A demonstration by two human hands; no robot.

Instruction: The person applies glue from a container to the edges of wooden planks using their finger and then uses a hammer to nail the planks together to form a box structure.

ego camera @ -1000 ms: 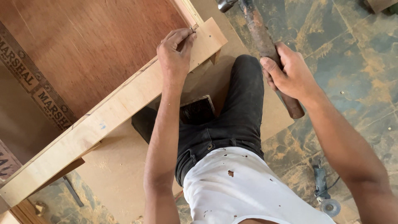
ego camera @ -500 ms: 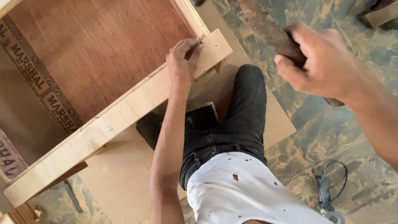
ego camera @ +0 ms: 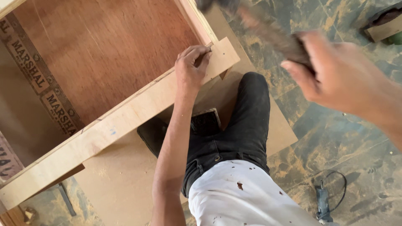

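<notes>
Left hand (ego camera: 190, 69) pinching nail on pale wood rail (ego camera: 113, 125), upper centre; right hand (ego camera: 339, 75) closed around raised, blurred hammer (ego camera: 268, 31), upper right; nail seemingly undriven.

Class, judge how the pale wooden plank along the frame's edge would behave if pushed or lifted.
The pale wooden plank looks thick and straight, so probably stiff. Its flat faces suggest sliding rather than rolling. The left hand presses on one end.

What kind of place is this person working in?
Probably a carpentry workshop or building site. A plywood box frame lies on a dusty floor, the right hand grips a hammer, and a corded power tool lies nearby.
</notes>
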